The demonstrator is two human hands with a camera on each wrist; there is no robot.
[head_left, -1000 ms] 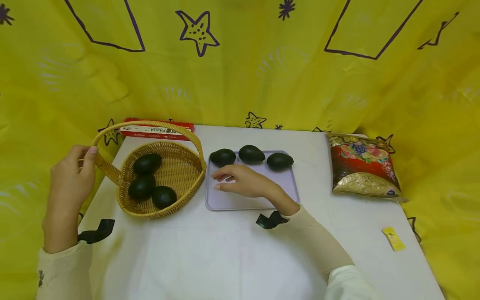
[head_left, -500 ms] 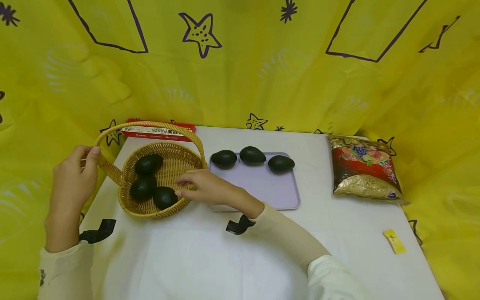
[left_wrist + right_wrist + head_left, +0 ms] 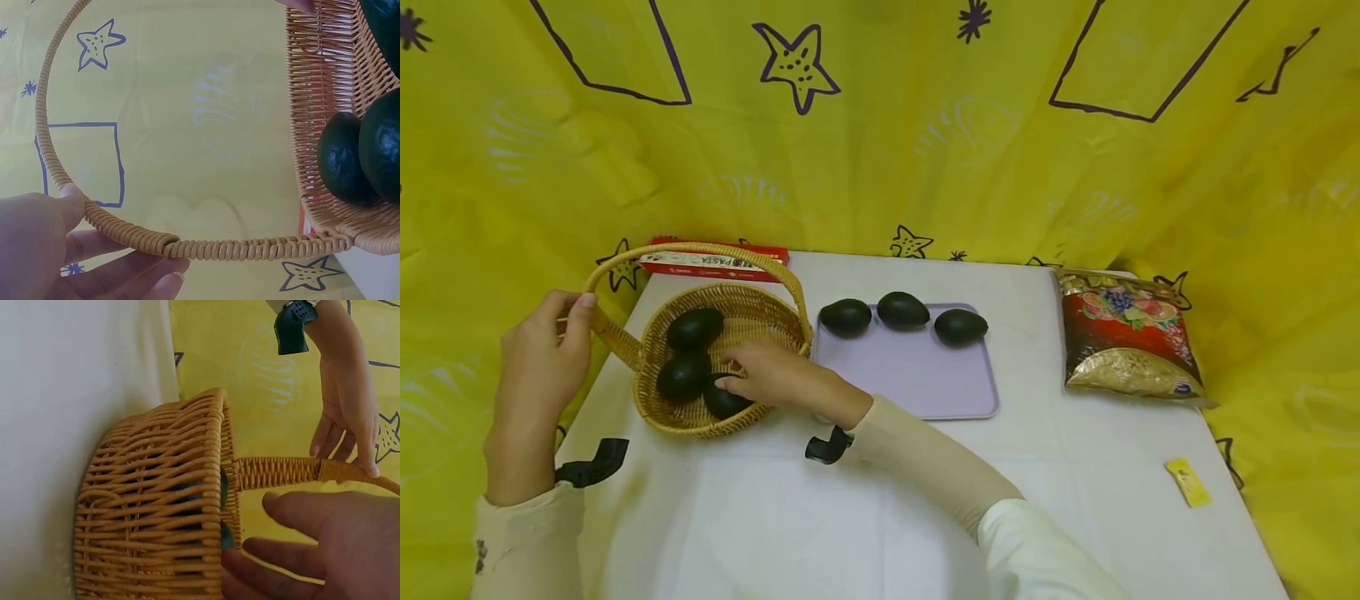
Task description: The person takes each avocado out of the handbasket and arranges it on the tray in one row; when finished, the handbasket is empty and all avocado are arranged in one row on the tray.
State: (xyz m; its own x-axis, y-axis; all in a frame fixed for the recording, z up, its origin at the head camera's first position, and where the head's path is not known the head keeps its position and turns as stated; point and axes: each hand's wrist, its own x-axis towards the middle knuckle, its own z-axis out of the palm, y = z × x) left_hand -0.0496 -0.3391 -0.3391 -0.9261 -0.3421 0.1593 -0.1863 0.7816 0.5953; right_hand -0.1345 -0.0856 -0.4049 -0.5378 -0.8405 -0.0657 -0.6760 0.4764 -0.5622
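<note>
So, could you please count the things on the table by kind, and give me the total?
Avocados: 6, with 3 in the basket and 3 on the tray
Wicker basket: 1
Lilac tray: 1
Pasta box: 1
Red and gold bag: 1
Small yellow packet: 1
Total: 11

Both arms wear long cream sleeves [image 3: 925,454] reaching the wrists. A black strap-mounted device [image 3: 827,447] sits at the right wrist; another black device [image 3: 593,463] sits at the left, apparently of matching type.
</note>
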